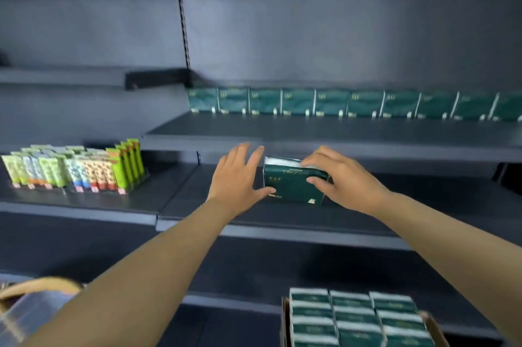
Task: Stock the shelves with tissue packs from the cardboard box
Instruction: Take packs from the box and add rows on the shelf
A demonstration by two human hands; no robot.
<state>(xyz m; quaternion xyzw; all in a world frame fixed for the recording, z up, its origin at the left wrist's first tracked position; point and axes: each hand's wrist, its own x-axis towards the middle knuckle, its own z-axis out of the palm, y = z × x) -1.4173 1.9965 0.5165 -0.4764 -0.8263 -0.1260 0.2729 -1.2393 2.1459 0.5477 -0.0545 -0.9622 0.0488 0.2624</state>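
Note:
A dark green tissue pack (291, 185) stands on the middle shelf (254, 231). My right hand (344, 180) grips its top and right side, fingers curled over it. My left hand (240, 177) has its fingers spread straight, with the thumb touching the pack's lower left edge. The upper shelf (310, 135) carries a row of several matching green packs (339, 103) along its back. At the bottom right, a cardboard box (435, 327) holds several more green packs (353, 318) with their white tops up.
On the left shelf section (70, 200) stand several small colourful packets (73, 166) in rows. A tan rounded object (36, 287) with clear plastic is at the bottom left. A dark bracket (158, 78) and upright post (183, 27) sit above the upper shelf.

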